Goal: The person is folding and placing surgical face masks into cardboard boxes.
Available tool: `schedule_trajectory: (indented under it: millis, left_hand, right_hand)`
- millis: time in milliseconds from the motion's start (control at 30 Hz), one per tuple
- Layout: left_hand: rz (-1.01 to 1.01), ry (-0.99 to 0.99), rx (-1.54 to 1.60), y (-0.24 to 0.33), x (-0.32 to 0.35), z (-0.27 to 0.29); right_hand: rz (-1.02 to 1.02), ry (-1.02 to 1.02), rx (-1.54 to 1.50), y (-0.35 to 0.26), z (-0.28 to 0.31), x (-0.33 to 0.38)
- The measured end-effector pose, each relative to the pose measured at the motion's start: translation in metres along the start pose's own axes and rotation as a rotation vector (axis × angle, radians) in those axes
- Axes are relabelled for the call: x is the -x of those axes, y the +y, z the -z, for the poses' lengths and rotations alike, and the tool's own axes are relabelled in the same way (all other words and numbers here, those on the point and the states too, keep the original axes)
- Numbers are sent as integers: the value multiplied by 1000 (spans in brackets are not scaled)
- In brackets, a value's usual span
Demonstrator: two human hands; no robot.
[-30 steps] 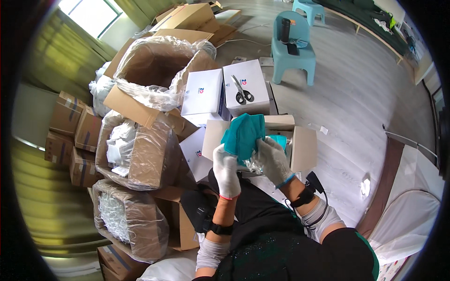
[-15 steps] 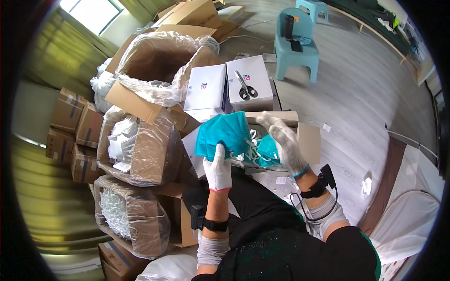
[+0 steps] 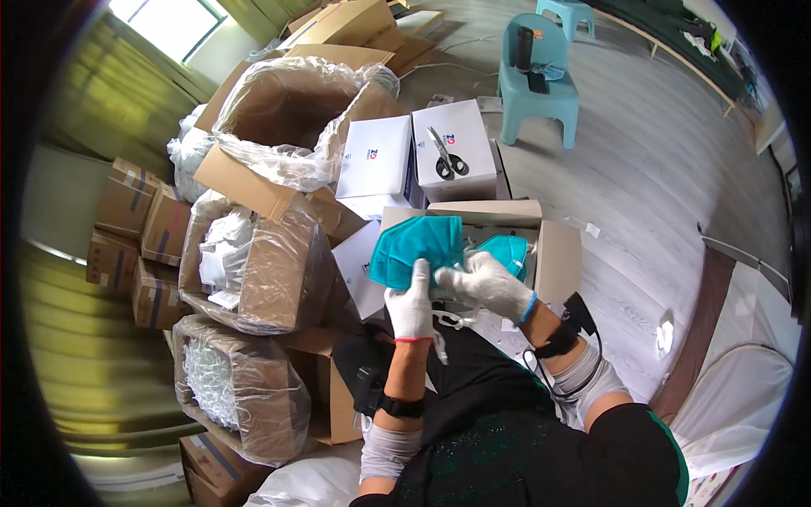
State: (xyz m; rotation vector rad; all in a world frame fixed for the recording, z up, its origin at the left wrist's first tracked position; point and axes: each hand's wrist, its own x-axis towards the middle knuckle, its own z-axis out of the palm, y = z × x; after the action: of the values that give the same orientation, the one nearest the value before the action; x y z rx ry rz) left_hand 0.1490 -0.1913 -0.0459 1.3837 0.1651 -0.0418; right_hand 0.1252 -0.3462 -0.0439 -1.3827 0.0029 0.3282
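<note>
Left hand, white glove: grip closed on stack of teal face masks, held above open cardboard box
Right hand, white glove: fingers rest on stack's lower right edge, grip state cannot tell
More teal masks in box
Scissors on white box beyond
Teal stool on floor

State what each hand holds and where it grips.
Left hand pinches the lower edge of a teal face mask stack. Right hand touches the same stack's lower right; its grip is unclear.
</note>
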Motion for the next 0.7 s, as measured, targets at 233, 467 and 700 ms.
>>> schedule_trajectory:
  millis: [233,467,700]
  left_hand:
    - [172,44,43,19,1,-2]
    - [-50,41,236,-9,-4,6]
    - [290,-18,385,21,0,36]
  right_hand:
    - [-199,0,-676,-17,-6,18]
    - [-266,-124,-788,-11,-10,15]
    - [141,237,722,-12,25,16]
